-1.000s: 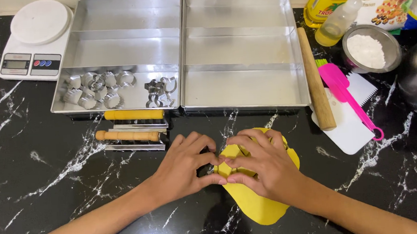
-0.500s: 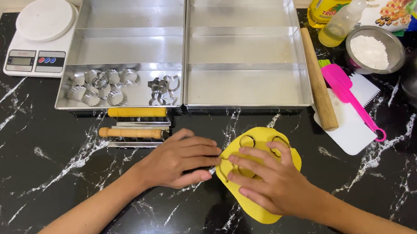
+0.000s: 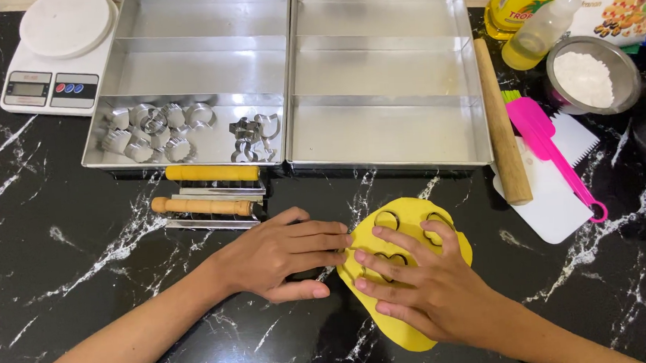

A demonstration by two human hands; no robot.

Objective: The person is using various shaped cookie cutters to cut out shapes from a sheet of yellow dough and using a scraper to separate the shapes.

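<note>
1. My right hand (image 3: 427,295) lies flat on the flattened sheet of yellow dough (image 3: 407,270), fingers spread and pressing, closed around nothing. A moment ago both hands were bunched together over the dough; now they have parted.
2. My left hand (image 3: 286,255) has slid off to the dark marble-patterned counter (image 3: 66,257), its outstretched fingertips just touching the dough's left edge; it grips nothing.
3. With my hands drawn back, cut outlines show in the dough: a ring shape (image 3: 386,219) and a heart shape (image 3: 439,228) near the far edge, another between my right fingers. I judge the cutting is under way.
4. The dough lies in front of the two shiny metal trays (image 3: 376,73); the small metal cutters (image 3: 163,128) sit in the left tray as before.
</note>
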